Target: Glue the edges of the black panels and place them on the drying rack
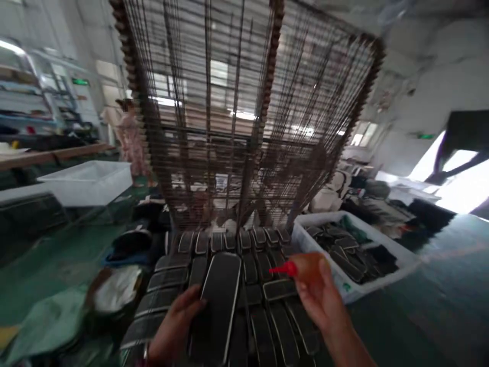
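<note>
My left hand (173, 326) grips a long black pad with a pale rim (217, 300) by its left edge, just above a layer of several similar black pads (267, 295). My right hand (319, 295) is closed round a small orange squeeze bottle with a red nozzle (294, 267). The nozzle points left, toward the top right of the held pad. The pads lie on a wire shelf at the foot of a tall stack of raised wire racks (244, 117).
A white bin (397, 275) with more black pieces sits to the right. A translucent tub (87, 181) stands at the left, and a person (130, 137) is at the back left. Bags and dark pieces lie on the green floor (49, 265).
</note>
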Demonstrator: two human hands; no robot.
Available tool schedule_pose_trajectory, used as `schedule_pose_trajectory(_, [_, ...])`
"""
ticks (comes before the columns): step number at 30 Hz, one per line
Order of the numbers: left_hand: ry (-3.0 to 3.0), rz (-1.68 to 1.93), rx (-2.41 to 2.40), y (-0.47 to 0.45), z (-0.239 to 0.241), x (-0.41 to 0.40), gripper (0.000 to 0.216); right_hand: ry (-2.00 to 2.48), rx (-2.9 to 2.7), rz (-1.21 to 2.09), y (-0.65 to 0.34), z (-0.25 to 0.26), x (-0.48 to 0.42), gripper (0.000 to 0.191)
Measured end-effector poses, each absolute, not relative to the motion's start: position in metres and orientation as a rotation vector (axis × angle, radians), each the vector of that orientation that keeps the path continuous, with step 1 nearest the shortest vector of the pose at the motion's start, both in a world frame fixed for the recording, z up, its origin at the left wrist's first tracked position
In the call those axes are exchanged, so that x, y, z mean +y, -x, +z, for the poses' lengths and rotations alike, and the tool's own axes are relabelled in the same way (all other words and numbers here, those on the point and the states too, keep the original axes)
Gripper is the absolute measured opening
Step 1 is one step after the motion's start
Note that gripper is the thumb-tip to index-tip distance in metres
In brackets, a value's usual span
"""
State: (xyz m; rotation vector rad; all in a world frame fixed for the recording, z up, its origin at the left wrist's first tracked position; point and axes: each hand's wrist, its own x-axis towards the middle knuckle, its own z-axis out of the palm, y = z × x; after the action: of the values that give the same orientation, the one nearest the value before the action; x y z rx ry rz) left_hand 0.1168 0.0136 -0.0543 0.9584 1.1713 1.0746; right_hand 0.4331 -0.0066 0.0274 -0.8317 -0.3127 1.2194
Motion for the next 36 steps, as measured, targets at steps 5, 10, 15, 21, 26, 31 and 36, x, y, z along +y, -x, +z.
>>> schedule_pose_trajectory(5, [-0.982, 0.941, 0.96, -0.105, -0.003, 0.001, 0.047, 0.725, -0.402, 1.175, -0.428, 0.074, 0.013, 0.04])
schedule_pose_trajectory(10, [-1.079, 0.745, 0.827, -0.095, 0.027, 0.013, 0.037, 0.748, -0.705, 1.147, -0.415, 0.106, 0.026, 0.052])
schedule_pose_trajectory(15, [-1.125, 0.661, 0.772, -0.087, 0.035, 0.009, 0.031, 0.817, -0.858, 1.125, -0.408, 0.114, 0.032, 0.047])
schedule_pose_trajectory(21, [-1.145, 0.532, 0.708, -0.082, 0.039, 0.014, 0.029, 0.865, -0.993, 1.139, -0.406, 0.113, 0.04, 0.041])
schedule_pose_trajectory(26, [-1.14, 0.494, 0.704, -0.081, 0.041, 0.021, 0.027, 0.893, -1.033, 1.139, -0.404, 0.11, 0.044, 0.042])
schedule_pose_trajectory(31, [-1.157, 0.48, 0.729, -0.081, 0.041, 0.03, 0.028, 0.925, -1.086, 1.132, -0.403, 0.108, 0.049, 0.042])
schedule_pose_trajectory(36, [-1.163, 0.483, 0.75, -0.08, 0.041, 0.037, 0.029, 0.953, -1.086, 1.151, -0.402, 0.105, 0.054, 0.045])
